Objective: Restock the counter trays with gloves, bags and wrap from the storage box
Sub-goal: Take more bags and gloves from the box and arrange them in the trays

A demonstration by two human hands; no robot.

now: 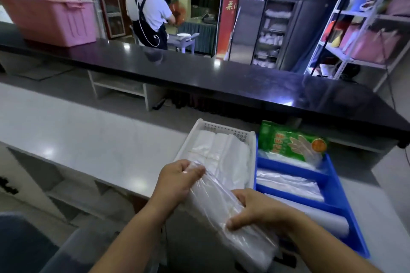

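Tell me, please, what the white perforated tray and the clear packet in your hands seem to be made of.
The white perforated tray: probably moulded plastic, matte; its rim shows rows of even holes. The clear packet: seemingly thin glossy plastic film, see-through, wrinkled, catching light.

The pack of bags (233, 217) I'm holding is showing clear with a milky white sheen. The perforated tray (221, 128) is looking white, with rows of small holes dotting its far wall, and the folded bags (217, 148) inside are looking white too. The divided tray (332, 205) is glowing bright blue. The glove packet (286, 142) is showing green with reddish lettering and an orange round badge. The counter (221, 82) is gleaming black, the worktop (88, 135) is looking pale grey, and the crate (48, 20) is showing pink.
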